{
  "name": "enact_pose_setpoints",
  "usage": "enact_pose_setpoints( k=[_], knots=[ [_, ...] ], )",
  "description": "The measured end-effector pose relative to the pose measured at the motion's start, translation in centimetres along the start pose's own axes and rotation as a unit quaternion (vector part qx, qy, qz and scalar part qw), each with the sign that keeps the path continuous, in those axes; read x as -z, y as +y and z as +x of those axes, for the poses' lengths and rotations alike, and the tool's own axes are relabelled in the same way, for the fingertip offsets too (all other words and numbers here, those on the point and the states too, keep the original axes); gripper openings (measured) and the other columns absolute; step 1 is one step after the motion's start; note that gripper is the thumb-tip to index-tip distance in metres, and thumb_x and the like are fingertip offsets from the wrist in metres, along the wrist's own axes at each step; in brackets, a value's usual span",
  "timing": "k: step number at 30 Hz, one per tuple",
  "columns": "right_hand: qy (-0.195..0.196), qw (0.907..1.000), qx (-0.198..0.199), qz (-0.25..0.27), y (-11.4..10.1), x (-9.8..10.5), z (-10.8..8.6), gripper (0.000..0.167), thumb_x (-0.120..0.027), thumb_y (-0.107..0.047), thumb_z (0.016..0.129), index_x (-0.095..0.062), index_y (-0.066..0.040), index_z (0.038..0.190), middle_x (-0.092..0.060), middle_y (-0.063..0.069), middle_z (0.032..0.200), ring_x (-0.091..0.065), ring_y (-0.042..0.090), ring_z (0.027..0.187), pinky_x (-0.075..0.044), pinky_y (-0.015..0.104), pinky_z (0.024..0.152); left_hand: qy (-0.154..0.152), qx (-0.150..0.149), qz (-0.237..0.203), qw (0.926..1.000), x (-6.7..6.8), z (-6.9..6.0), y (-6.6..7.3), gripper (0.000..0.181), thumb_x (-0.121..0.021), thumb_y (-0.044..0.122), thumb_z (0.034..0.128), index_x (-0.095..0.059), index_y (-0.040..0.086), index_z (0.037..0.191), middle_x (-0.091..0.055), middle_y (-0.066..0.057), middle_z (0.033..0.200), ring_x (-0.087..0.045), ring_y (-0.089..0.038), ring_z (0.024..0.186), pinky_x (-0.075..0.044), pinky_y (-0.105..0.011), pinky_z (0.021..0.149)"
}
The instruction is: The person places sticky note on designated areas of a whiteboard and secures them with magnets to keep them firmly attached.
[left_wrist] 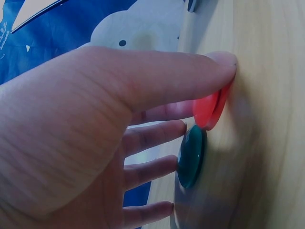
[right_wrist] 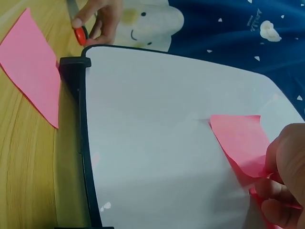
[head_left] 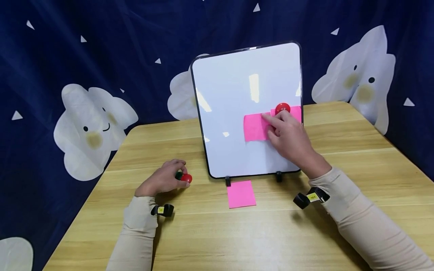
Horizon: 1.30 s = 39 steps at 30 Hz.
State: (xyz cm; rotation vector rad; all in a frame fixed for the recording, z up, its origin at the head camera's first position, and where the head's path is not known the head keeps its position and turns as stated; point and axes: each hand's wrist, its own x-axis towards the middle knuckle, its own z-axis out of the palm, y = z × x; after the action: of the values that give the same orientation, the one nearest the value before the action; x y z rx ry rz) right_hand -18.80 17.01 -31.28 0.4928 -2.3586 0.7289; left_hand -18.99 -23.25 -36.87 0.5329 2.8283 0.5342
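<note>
Low over the table, my left hand [head_left: 162, 177] pinches a round red magnet [left_wrist: 207, 112] between thumb and index finger. A green magnet [left_wrist: 191, 157] lies beside it, close to the other fingertips. My right hand [head_left: 292, 137] is at the whiteboard [head_left: 234, 90], its fingers at the upper right corner of a pink sticky note [head_left: 252, 127]. In the right wrist view, that corner looks pinched and the note's edge curves off the board. Another pink sticky note [head_left: 296, 113] is on the board to its right, with a red magnet [head_left: 282, 108] on it, partly behind my hand.
The whiteboard leans upright on black feet [head_left: 279, 177]. A third pink sticky note [head_left: 241, 194] lies flat on the wooden table [head_left: 217, 237] in front of the board. A dark blue curtain [head_left: 142, 22] with cloud prints hangs behind the table.
</note>
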Motion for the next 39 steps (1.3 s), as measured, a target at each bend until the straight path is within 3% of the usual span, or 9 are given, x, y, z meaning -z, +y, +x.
enact_pose_setpoints(
  k=[8, 23, 32, 39],
  knots=[
    [0.018, 0.9983, 0.032, -0.044, 0.2, -0.3, -0.2, 0.048, -0.076, -0.003, 0.084, -0.068, -0.010, 0.130, -0.052, 0.015, 0.089, -0.050, 0.027, 0.070, -0.046, 0.037, 0.056, -0.001, 0.006, -0.002, 1.0000, 0.0, -0.1, 0.2, 0.024, -0.081, 0.030, 0.0843, -0.064, 0.017, 0.094, -0.043, -0.014, 0.151, -0.031, -0.040, 0.142, -0.034, -0.059, 0.108],
    [0.045, 0.9968, 0.044, -0.049, 0.3, -0.8, -0.5, 0.040, -0.078, -0.006, 0.084, -0.071, -0.007, 0.123, -0.054, 0.014, 0.088, -0.052, 0.026, 0.065, -0.052, 0.041, 0.056, 0.002, 0.013, -0.003, 0.9999, -0.1, -0.3, 0.3, 0.024, -0.081, 0.029, 0.0842, -0.064, 0.016, 0.094, -0.044, -0.014, 0.150, -0.032, -0.040, 0.140, -0.036, -0.059, 0.107],
    [0.058, 0.9915, 0.096, -0.066, 1.2, -0.5, -0.4, 0.045, -0.083, -0.011, 0.080, -0.069, -0.005, 0.123, -0.059, 0.017, 0.090, -0.056, 0.027, 0.065, -0.053, 0.043, 0.055, 0.003, 0.010, 0.000, 0.9999, -0.2, -0.2, 0.1, 0.024, -0.081, 0.030, 0.0847, -0.064, 0.017, 0.094, -0.044, -0.013, 0.151, -0.032, -0.040, 0.141, -0.036, -0.059, 0.107],
    [0.053, 0.9903, 0.108, -0.069, 1.8, -0.3, -0.5, 0.051, -0.084, -0.012, 0.078, -0.067, -0.004, 0.125, -0.060, 0.018, 0.092, -0.057, 0.029, 0.066, -0.054, 0.044, 0.056, 0.005, 0.010, 0.006, 0.9999, -0.1, -0.1, 0.2, 0.023, -0.080, 0.031, 0.0854, -0.063, 0.018, 0.094, -0.043, -0.013, 0.152, -0.032, -0.040, 0.142, -0.036, -0.058, 0.108]
  ],
)
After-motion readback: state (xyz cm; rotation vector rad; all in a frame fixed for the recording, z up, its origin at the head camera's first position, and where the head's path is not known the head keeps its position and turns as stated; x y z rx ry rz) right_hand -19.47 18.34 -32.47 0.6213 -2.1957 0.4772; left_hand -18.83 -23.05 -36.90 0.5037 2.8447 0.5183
